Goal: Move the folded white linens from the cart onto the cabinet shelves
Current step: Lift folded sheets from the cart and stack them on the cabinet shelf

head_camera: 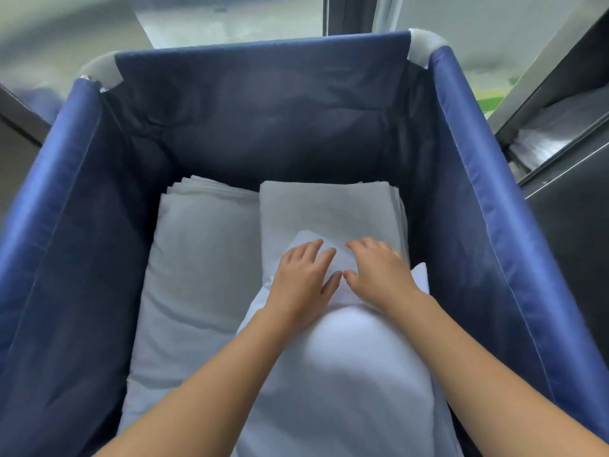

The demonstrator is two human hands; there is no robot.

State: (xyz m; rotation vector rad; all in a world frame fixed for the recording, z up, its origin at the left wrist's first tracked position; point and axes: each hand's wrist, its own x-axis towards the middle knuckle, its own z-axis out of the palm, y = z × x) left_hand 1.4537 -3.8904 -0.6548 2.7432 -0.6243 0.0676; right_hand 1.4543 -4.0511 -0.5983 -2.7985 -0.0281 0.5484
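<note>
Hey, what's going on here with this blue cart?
A person is reaching into the blue cart with both hands. The left hand and right hand rest side by side on the near white linen, fingers loosely spread, thumbs almost meeting. Two more folded stacks lie in the cart, one at far right and one at left. Nothing is lifted yet. A shelf at right already holds something pale.

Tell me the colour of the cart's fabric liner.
Dark blue, seen in the head view: cart's fabric liner.

Inside one blue fabric-walled cart (468, 179) lie three stacks of folded white linens (204, 258), with two bare hands, left hand (301, 285) and right hand (379, 275), above its near end.
</note>
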